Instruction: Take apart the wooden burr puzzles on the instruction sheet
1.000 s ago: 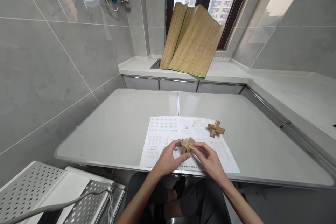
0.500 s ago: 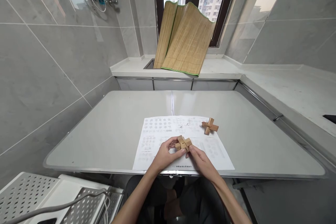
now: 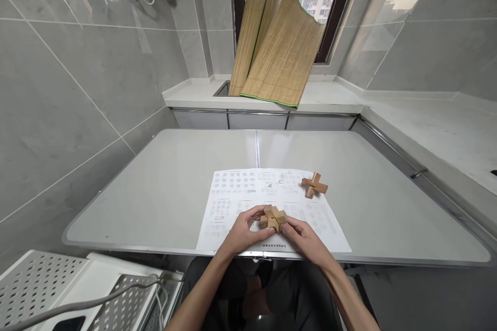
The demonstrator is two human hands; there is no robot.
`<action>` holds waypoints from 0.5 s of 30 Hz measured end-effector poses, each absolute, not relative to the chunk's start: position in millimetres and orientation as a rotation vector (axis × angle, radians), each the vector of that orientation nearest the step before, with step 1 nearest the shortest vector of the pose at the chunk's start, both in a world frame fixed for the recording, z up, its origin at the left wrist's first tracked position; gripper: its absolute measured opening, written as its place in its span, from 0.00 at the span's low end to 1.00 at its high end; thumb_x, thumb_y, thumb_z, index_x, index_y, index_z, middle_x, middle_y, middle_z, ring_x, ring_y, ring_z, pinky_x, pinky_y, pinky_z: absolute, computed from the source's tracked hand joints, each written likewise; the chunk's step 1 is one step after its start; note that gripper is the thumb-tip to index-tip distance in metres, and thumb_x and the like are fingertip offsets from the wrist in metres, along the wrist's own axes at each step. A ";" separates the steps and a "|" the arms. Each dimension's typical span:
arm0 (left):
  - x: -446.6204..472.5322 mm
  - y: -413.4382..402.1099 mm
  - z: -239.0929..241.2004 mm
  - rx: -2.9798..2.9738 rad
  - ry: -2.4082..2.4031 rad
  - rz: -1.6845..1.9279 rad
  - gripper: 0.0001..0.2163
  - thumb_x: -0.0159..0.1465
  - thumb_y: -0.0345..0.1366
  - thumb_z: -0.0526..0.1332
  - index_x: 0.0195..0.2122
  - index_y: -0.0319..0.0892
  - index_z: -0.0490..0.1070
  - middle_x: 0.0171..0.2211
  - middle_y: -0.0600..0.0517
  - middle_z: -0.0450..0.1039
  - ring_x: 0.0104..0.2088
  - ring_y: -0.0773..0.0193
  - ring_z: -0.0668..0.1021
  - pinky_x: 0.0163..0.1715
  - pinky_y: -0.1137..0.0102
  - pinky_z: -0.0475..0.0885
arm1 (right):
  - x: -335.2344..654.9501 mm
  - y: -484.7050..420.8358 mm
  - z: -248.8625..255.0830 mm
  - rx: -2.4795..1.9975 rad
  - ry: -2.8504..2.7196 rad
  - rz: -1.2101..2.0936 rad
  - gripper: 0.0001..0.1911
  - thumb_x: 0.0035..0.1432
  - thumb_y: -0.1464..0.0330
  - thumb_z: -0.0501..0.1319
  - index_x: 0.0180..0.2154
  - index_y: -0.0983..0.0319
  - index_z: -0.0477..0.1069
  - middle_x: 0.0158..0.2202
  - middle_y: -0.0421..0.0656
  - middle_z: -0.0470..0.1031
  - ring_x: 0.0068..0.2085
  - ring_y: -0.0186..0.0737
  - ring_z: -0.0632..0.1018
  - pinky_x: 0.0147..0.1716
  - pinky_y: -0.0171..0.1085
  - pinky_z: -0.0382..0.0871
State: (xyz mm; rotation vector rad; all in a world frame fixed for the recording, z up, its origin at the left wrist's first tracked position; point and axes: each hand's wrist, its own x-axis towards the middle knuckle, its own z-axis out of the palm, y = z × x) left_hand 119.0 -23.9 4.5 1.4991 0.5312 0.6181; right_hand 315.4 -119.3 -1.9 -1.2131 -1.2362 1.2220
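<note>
A light wooden burr puzzle (image 3: pixel 273 218), made of interlocking blocks, is held between my two hands above the printed sheet. My left hand (image 3: pixel 244 231) grips its left side, with the thumb along the near edge and the fingers behind. On the right, the fingertips of my right hand (image 3: pixel 305 238) pinch the puzzle's right end. Beyond my right hand, a darker brown wooden cross-shaped puzzle (image 3: pixel 314 185) rests at the sheet's far right corner. The paper sheet (image 3: pixel 233 212) carries rows of small printed diagrams, partly covered by my hands.
The white folding table (image 3: pixel 155 191) has a seam down its middle. Behind it, a bamboo mat (image 3: pixel 283 46) leans against the window on a white counter (image 3: pixel 334 93). A white perforated plastic unit (image 3: pixel 39 279) with a grey cable stands at the lower left.
The light wooden puzzle has turned slightly in my hands and sits a little lower and closer. My view has shifted slightly. The darker puzzle lies in the same place on the sheet.
</note>
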 end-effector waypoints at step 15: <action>119.7 -30.9 9.0 1.547 0.640 0.641 0.25 0.56 0.37 0.74 0.56 0.43 0.75 0.56 0.43 0.79 0.58 0.48 0.78 0.62 0.57 0.71 | 307.7 -120.9 -7.8 -1.236 -1.169 1.165 0.23 0.61 0.47 0.68 0.46 0.57 0.78 0.50 0.48 0.82 0.52 0.54 0.80 0.56 0.46 0.72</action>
